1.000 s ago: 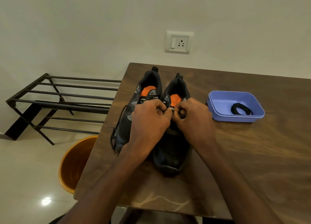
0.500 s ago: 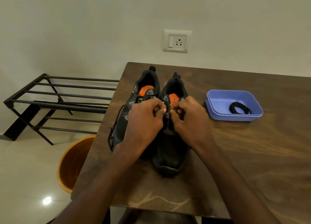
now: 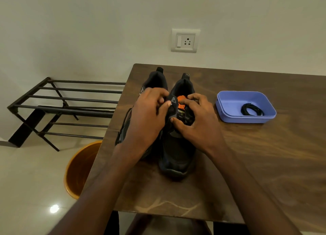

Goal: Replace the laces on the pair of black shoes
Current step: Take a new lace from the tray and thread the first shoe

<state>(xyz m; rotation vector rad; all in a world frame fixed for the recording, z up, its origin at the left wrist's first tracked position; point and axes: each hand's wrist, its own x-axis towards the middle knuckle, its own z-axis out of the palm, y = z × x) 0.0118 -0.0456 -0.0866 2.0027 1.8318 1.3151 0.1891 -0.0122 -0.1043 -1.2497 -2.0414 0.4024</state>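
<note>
Two black shoes (image 3: 178, 153) side by side near the table's (image 3: 264, 164) left edge, toes toward the near edge, heels toward the wall. Right shoe (image 3: 176, 157) in plain sight, orange insole (image 3: 180, 102) showing; left shoe (image 3: 155, 79) mostly hidden under the forearm. Left hand (image 3: 146, 118) over the gap between the shoes, fingers curled, tips at the right shoe's eyelet side, apparently pinching lace there, though hard to make out. Right hand (image 3: 195, 123) on the right shoe's tongue area, fingers bent and pinching at the lacing (image 3: 187, 116). Loose black lace (image 3: 126, 120) trailing off the left shoe toward the left edge. Purple tray (image 3: 229, 100) to the right of the shoes, well apart, coiled black lace (image 3: 251, 110) inside. Black rack (image 3: 58, 107) and orange bucket (image 3: 79, 169) on the floor beyond the left edge.
</note>
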